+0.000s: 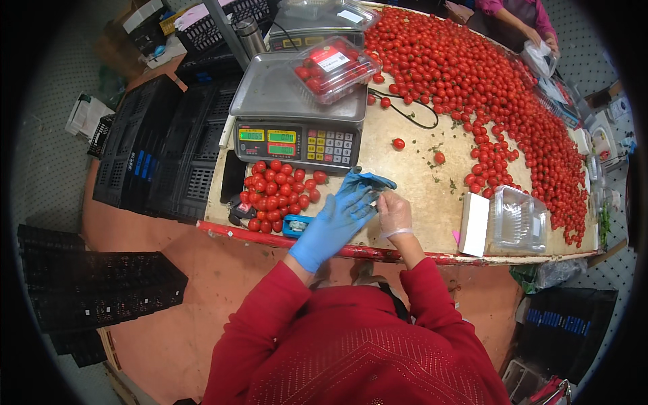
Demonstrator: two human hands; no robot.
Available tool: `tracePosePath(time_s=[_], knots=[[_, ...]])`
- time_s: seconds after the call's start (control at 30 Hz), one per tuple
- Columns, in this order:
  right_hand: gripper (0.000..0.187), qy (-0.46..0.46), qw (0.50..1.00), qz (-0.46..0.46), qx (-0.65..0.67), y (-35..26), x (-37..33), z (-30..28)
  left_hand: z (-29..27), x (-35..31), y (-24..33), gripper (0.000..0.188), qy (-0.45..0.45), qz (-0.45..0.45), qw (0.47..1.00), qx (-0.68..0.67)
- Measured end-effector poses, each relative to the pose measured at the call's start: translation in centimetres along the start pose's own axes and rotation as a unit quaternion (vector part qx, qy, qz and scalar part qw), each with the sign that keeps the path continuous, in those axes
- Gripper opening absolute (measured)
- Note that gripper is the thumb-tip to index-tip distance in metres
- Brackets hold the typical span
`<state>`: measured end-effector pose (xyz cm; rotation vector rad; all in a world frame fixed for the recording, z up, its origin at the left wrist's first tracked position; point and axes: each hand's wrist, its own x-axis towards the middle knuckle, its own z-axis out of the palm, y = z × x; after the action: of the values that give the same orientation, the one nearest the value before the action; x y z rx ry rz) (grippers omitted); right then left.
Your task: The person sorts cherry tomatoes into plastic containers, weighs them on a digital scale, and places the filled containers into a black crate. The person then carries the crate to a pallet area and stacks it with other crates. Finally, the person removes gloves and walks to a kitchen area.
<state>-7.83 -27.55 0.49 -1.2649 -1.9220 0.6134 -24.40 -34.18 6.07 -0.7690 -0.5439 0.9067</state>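
Observation:
My left hand wears a blue glove and reaches over the table's near edge, its fingers closed around a crumpled, loose blue glove. Close beside it, my bare right hand has thumb and fingers pinched together by the left fingertips; what they grip is too small to make out. A pile of red cherry tomatoes lies left of my hands, near a blue tape dispenser. Beyond them stands a digital scale, with a clear clamshell box of tomatoes on its pan.
A large heap of cherry tomatoes spreads across the table's far right. An empty clear box and a white carton sit near the right front edge. Black crates stack at left. Another person's hands hold a white bag.

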Motion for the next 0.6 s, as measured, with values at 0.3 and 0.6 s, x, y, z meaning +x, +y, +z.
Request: tracePosePath(time_s=[0.3, 0.6], knots=[[0.015, -0.01, 0.994, 0.016, 0.108, -2.5, -0.9, 0.3, 0.3, 0.0, -0.4, 0.056, -0.014, 0.011, 0.996, -0.084], [0.006, 0.018, 0.996, 0.089, -0.008, -2.6, 1.1, -1.3, 0.6, -0.6, -1.5, 0.045, -0.097, -0.09, 0.469, -0.873]])
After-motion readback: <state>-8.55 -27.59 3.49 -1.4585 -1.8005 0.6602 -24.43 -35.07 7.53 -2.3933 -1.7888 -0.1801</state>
